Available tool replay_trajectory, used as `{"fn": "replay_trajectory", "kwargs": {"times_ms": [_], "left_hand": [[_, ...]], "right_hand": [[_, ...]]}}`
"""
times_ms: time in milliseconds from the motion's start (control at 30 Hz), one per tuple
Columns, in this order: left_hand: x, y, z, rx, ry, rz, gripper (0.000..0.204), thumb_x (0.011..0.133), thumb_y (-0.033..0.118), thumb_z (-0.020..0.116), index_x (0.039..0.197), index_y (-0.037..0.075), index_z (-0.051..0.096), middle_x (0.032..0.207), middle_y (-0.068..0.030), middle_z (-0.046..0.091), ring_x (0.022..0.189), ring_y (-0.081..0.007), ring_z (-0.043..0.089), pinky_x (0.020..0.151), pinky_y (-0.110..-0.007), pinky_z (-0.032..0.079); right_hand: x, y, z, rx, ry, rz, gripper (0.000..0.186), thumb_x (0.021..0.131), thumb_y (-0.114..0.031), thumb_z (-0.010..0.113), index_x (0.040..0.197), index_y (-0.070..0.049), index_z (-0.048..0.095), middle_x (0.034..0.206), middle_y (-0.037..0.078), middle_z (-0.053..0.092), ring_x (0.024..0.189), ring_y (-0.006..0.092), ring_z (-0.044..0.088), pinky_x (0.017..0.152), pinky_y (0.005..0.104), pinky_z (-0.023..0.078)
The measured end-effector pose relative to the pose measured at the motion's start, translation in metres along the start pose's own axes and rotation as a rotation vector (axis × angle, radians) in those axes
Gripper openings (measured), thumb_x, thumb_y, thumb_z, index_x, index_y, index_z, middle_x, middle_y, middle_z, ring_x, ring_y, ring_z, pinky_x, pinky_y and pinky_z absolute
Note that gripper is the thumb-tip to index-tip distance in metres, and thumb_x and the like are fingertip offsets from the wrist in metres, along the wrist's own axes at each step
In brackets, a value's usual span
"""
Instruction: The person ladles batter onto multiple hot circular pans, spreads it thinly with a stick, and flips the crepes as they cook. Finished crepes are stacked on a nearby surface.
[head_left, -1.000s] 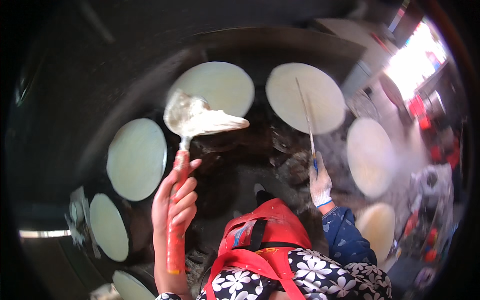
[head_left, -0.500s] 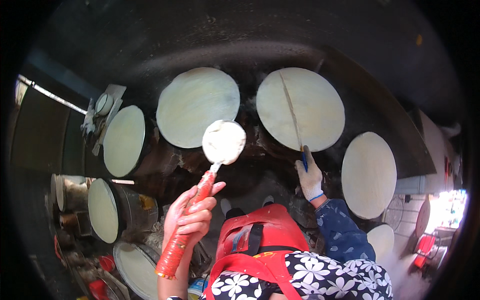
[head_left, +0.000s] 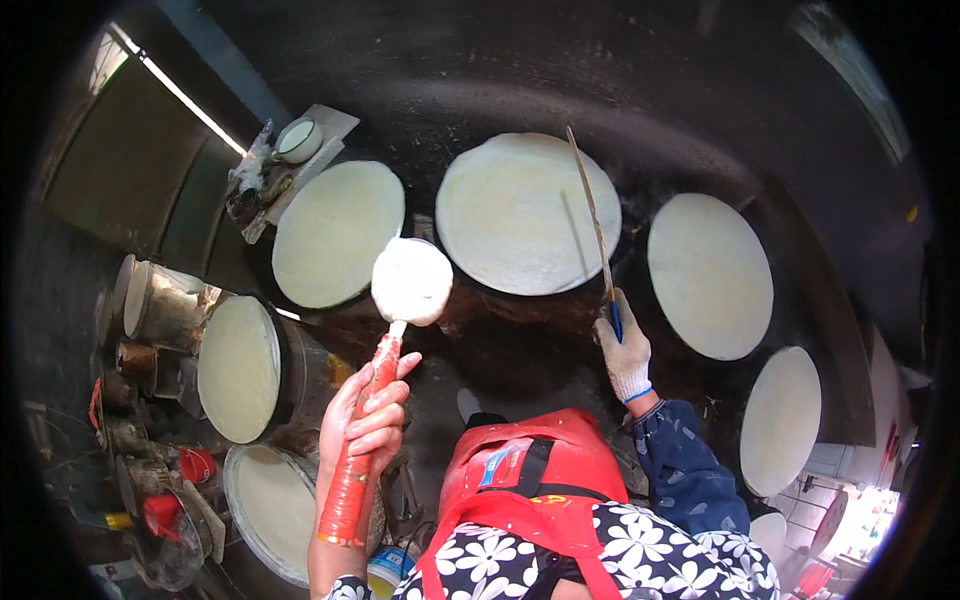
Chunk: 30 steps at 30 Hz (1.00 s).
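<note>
My left hand (head_left: 365, 415), bare, grips the red-wrapped handle of a ladle (head_left: 345, 490). Thick white batter (head_left: 412, 282) fills its round bowl, held up between two griddles. In a white work glove, my right hand (head_left: 624, 350) holds a long thin spatula (head_left: 592, 215) by its blue end. The blade slants over the right part of the middle round batter sheet (head_left: 500, 220), and its shadow falls apart from it on the batter. To the left lies another pale round sheet (head_left: 335, 240); a third (head_left: 710, 275) is on the right.
More round griddles stand around me, at the left (head_left: 238, 370), lower left (head_left: 268, 510) and lower right (head_left: 782, 420). A small bowl (head_left: 298, 141) rests on a board at the back left. A red scoop-like container (head_left: 162, 515) and a bucket (head_left: 395, 568) stand low at the left.
The view has turned left, so the griddles appear shifted to the right. My spatula has gone from the right griddle's sheet to over the one left of it. The ladle stays in my left hand.
</note>
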<state>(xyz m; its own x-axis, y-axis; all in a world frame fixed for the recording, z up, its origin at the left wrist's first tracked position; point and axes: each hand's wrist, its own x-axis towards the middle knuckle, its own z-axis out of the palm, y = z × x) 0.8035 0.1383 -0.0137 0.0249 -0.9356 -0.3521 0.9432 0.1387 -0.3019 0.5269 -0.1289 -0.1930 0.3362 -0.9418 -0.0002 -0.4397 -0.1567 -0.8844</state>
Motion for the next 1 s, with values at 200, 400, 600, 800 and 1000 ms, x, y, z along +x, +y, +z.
{"fn": "replay_trajectory", "kwargs": {"times_ms": [200,400,600,800,1000], "left_hand": [[-0.029,0.09,0.007,0.016,0.012,-0.009,0.057,0.115,0.026,0.038,0.157,-0.012,0.032,0.079,-0.0083,0.046,0.047,-0.0132,0.048,0.036,-0.028,0.045],[-0.054,0.139,0.012,0.037,0.04,0.048,0.055,0.115,0.025,0.037,0.156,-0.011,0.033,0.08,-0.0077,0.046,0.048,-0.0117,0.046,0.034,-0.026,0.041],[-0.058,0.147,0.008,-0.168,-0.066,0.091,0.059,0.115,0.027,0.036,0.159,-0.013,0.028,0.082,-0.01,0.046,0.048,-0.0124,0.049,0.035,-0.027,0.043],[-0.049,0.124,0.006,-0.223,-0.112,0.284,0.058,0.115,0.027,0.035,0.158,-0.013,0.03,0.081,-0.01,0.045,0.046,-0.0119,0.046,0.032,-0.026,0.042],[-0.038,0.096,-0.015,-0.127,-0.07,0.479,0.051,0.115,0.023,0.047,0.153,-0.008,0.037,0.079,-0.0054,0.048,0.042,-0.0083,0.043,0.031,-0.021,0.04]], "right_hand": [[0.011,-0.056,0.087,-0.007,-0.103,0.112,0.059,0.102,-0.021,0.065,0.156,-0.003,0.052,0.089,0.011,0.073,0.072,0.0124,0.068,0.071,0.0298,0.056],[0.096,-0.089,0.143,-0.345,-0.056,-0.197,0.058,0.099,-0.027,0.064,0.155,-0.014,0.055,0.11,0.028,0.074,0.102,0.0423,0.074,0.089,0.0452,0.058],[0.226,-0.098,0.187,-0.5,-0.163,-0.405,0.058,0.097,-0.018,0.066,0.153,-0.016,0.056,0.121,0.025,0.071,0.115,0.0401,0.07,0.099,0.0456,0.053],[0.347,-0.094,0.246,-0.57,-0.321,-0.654,0.062,0.095,-0.01,0.063,0.156,-0.006,0.051,0.138,0.024,0.063,0.13,0.0388,0.06,0.113,0.0443,0.043],[0.447,-0.036,0.316,-0.41,-0.605,-0.971,0.067,0.093,-0.002,0.06,0.158,0.003,0.046,0.156,0.023,0.056,0.145,0.0375,0.051,0.127,0.043,0.032]]}}
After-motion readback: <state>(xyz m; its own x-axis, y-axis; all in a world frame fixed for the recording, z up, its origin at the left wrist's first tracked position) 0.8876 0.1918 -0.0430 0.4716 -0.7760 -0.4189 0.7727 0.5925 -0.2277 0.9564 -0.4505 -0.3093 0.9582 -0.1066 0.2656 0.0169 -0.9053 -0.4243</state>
